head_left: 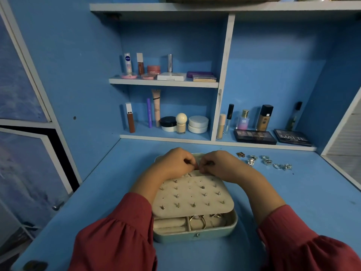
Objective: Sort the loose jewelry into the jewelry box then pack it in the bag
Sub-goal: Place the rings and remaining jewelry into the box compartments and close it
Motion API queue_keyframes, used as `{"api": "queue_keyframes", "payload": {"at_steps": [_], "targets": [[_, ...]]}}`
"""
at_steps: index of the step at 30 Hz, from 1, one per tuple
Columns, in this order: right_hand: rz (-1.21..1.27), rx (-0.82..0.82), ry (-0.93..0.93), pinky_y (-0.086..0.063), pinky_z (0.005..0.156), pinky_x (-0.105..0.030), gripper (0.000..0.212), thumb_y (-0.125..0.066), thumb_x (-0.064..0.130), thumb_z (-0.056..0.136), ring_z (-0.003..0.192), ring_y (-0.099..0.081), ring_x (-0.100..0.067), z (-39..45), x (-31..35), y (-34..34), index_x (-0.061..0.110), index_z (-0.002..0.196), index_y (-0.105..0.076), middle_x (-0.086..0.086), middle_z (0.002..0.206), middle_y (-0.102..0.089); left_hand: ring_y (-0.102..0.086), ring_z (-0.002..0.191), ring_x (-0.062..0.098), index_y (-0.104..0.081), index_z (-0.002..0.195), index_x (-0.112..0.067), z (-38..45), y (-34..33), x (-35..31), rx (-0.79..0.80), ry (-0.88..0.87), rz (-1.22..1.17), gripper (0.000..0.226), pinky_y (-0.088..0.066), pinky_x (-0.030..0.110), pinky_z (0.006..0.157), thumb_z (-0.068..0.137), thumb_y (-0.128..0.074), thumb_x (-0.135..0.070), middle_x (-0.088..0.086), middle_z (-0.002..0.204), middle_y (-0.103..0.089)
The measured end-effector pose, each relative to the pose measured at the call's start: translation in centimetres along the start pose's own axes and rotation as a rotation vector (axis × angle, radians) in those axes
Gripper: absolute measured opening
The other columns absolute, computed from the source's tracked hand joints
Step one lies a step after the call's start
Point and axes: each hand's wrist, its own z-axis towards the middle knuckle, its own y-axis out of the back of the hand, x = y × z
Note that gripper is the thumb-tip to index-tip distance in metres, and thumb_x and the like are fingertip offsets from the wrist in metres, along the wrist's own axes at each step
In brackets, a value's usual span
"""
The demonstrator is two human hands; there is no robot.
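— Progress so far?

— Partly through, by the look of it. Jewelry box (pixel 195 229) open on the blue desk (pixel 293 202), just in front of the person. Cream earring panel (pixel 192 196) folded over the tray, many of its holes filled with studs, several bare. Rings and hoops (pixel 197 222) lying in the lower compartments, beside the ring rolls.

— And the hands?

— Both at the far edge of the panel, fingertips almost meeting. Left hand (pixel 175 162) with fingers curled in, pinching something small; right hand (pixel 215 163) the same, thumb and finger tight together. Probably one earring and its back between them, though too small to tell for sure.

— Left to do?

— Plenty. Loose jewelry (pixel 264 160) on the desk to the right of the box, well apart from it: a gold piece, a few silver rings, two clear-stone pieces. None of that sorted yet. Then folding the panel flat, shutting the lid, packing the box away.

— Bag anywhere?

— Not to be seen. Only shelves of cosmetics (pixel 170 122) behind. Roughly midway through sorting, at a guess; packing not begun.
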Motion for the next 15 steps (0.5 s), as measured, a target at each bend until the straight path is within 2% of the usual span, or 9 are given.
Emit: {"api": "queue_keyframes", "payload": {"at_steps": [2,4,7,9,12,15], "targets": [[-0.025,-0.01,0.028,-0.036,0.063,-0.018,0.017,-0.057,0.017,0.091,0.083,-0.051,-0.012,-0.1,-0.2,0.0,0.03,0.081,-0.061,0.007,0.088,-0.059,-0.061,0.08,0.013,-0.064,0.066,-0.039,-0.1,0.1,-0.2,0.032,0.005,-0.026,0.026,-0.052,0.046,0.086,0.083,-0.066,-0.02,-0.015,0.08,-0.065],[-0.046,-0.007,0.04,-0.035,0.062,-0.019,0.019,-0.053,0.017,0.092,0.084,-0.051,-0.014,-0.2,-0.3,0.0,0.031,0.082,-0.057,0.006,0.089,-0.058,-0.062,0.082,0.014,-0.065,0.071,-0.036,-0.1,0.0,-0.2,0.037,-0.008,-0.048,0.021,-0.052,0.046,0.087,0.082,-0.067,-0.019,-0.012,0.082,-0.066],[-0.037,-0.001,0.032,-0.038,0.073,-0.027,0.021,-0.05,0.016,0.093,0.088,-0.051,-0.016,-0.2,-0.4,0.1,0.033,0.082,-0.054,0.007,0.09,-0.057,-0.06,0.074,0.01,-0.069,0.082,-0.034,-0.1,0.0,-0.1,0.02,-0.004,-0.073,0.011,-0.053,0.042,0.086,0.082,-0.069,-0.023,-0.015,0.077,-0.063],[-0.031,0.003,0.03,-0.04,0.077,-0.028,0.022,-0.051,0.016,0.093,0.089,-0.051,-0.016,-0.3,-0.5,0.2,0.034,0.08,-0.054,0.008,0.091,-0.057,-0.061,0.078,0.009,-0.072,0.09,-0.028,-0.1,0.0,-0.3,0.049,-0.015,-0.062,0.01,-0.053,0.04,0.087,0.084,-0.068,-0.02,-0.014,0.08,-0.064],[-0.024,0.022,0.029,-0.039,0.075,-0.025,0.021,-0.054,0.017,0.092,0.087,-0.052,-0.013,-0.5,-0.8,0.6,0.034,0.08,-0.056,0.009,0.089,-0.058,-0.063,0.084,0.014,-0.07,0.078,-0.027,-0.3,-0.1,-0.8,0.092,-0.039,-0.07,0.015,-0.052,0.039,0.086,0.084,-0.067,-0.014,-0.01,0.081,-0.065],[0.028,0.008,0.013,-0.043,0.069,-0.021,0.01,-0.063,0.024,0.087,0.084,-0.058,-0.01,-0.8,-1.3,1.0,0.033,0.082,-0.063,0.012,0.086,-0.063,-0.061,0.078,0.01,-0.07,0.081,-0.022,-0.4,0.1,-0.8,0.081,-0.029,-0.103,0.017,-0.051,0.03,0.078,0.085,-0.064,-0.008,-0.01,0.081,-0.065]]}}
